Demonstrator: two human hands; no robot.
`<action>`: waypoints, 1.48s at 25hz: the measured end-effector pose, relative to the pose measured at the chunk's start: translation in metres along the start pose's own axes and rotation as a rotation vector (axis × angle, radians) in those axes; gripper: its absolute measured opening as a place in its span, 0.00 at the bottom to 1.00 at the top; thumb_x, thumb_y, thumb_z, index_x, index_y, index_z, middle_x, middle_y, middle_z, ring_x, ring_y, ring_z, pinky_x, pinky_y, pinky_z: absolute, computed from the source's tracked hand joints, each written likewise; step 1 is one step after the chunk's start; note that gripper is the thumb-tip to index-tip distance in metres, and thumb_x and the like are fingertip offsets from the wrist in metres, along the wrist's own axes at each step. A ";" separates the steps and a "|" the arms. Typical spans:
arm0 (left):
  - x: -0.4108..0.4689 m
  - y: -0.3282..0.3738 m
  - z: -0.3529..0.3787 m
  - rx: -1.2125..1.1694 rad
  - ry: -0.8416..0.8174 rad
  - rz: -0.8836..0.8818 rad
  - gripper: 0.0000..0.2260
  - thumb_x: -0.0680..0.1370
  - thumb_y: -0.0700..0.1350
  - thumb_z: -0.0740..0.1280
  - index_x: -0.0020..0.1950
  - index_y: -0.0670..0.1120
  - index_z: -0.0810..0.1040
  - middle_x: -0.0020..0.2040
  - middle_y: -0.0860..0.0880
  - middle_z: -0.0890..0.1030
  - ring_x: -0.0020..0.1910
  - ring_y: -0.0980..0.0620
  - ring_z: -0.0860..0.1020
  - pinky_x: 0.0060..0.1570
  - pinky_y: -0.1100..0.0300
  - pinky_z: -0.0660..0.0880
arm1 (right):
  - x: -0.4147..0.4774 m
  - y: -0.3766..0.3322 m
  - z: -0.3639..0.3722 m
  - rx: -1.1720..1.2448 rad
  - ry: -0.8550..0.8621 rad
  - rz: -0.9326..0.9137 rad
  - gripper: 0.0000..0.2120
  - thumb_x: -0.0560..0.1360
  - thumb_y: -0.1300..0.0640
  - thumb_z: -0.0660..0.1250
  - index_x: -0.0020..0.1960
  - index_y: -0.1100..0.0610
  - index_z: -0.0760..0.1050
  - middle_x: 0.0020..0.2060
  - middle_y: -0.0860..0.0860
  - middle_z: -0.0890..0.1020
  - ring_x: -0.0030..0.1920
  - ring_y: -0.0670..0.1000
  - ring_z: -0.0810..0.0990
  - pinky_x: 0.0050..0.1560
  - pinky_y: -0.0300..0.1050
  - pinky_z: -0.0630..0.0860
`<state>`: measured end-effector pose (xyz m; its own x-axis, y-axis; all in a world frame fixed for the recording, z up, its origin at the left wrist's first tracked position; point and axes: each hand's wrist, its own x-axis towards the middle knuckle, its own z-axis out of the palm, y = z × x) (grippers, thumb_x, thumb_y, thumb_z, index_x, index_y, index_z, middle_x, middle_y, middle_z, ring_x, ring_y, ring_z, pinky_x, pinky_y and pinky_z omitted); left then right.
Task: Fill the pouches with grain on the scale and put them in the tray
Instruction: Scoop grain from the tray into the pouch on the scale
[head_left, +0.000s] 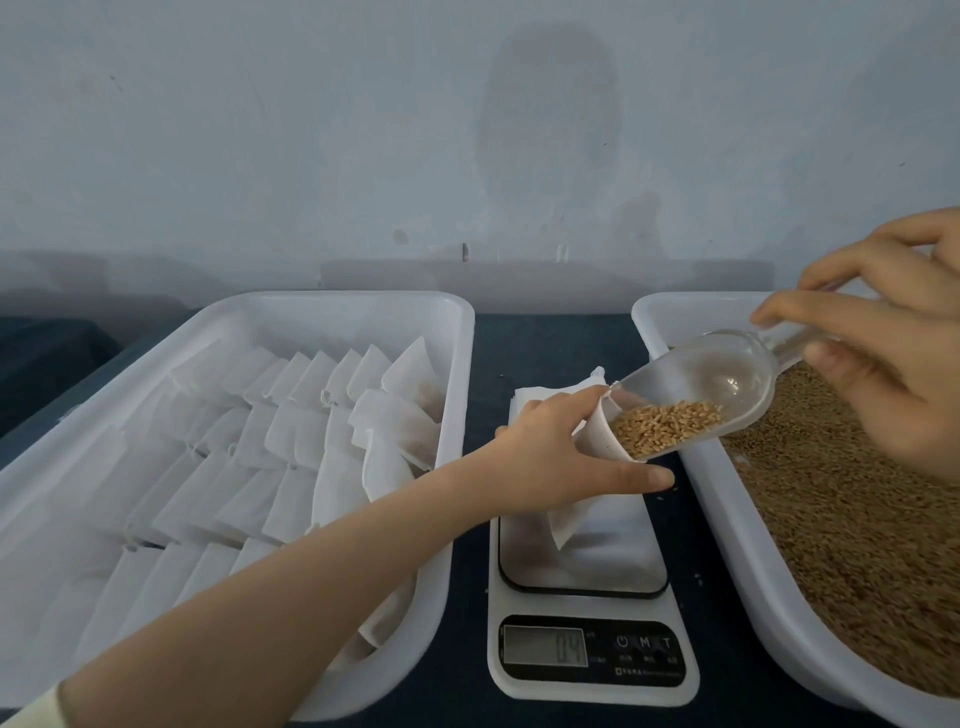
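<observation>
Your left hand (561, 452) pinches a pouch (569, 522) open over the scale (592, 571); your right hand (893, 353) grips a scoop (711, 374) of grain (665, 421) tilted at its mouth. Dark bench (550, 343), filled tray (363, 299) at left, stained pale wall (363, 130) behind

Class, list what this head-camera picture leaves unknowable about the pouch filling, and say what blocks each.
Head view: the scale display digits are too blurred to read surely.
Head view: the pouch mouth and fill level are hidden behind the left hand and scoop.
Head view: the grain tray is cut off by the right and bottom edges.
Head view: the right hand covers the scoop handle, hiding its grip.
</observation>
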<state>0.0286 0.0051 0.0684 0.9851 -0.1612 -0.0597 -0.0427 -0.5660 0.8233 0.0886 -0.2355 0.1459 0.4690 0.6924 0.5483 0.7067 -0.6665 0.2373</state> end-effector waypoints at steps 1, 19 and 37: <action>0.000 0.000 0.000 0.003 0.004 0.000 0.25 0.67 0.64 0.72 0.62 0.65 0.69 0.59 0.58 0.75 0.61 0.56 0.73 0.62 0.52 0.73 | 0.000 0.000 0.000 0.004 0.001 0.002 0.23 0.76 0.50 0.51 0.55 0.56 0.82 0.51 0.52 0.79 0.55 0.64 0.72 0.57 0.74 0.63; -0.002 0.002 0.000 0.047 0.014 -0.031 0.25 0.65 0.65 0.71 0.60 0.66 0.70 0.57 0.59 0.76 0.63 0.52 0.72 0.66 0.50 0.69 | 0.001 -0.009 0.001 -0.015 0.093 -0.030 0.18 0.73 0.55 0.57 0.51 0.57 0.83 0.48 0.52 0.80 0.55 0.64 0.72 0.62 0.73 0.56; -0.003 0.005 0.001 0.172 -0.033 -0.142 0.32 0.60 0.67 0.67 0.59 0.52 0.73 0.55 0.53 0.77 0.59 0.49 0.73 0.63 0.48 0.70 | -0.008 -0.007 0.020 0.019 0.141 -0.010 0.13 0.71 0.59 0.62 0.50 0.57 0.83 0.45 0.52 0.80 0.52 0.62 0.73 0.60 0.73 0.59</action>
<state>0.0256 0.0022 0.0721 0.9775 -0.0945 -0.1886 0.0654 -0.7141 0.6969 0.0910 -0.2308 0.1237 0.3838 0.6524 0.6535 0.7217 -0.6534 0.2285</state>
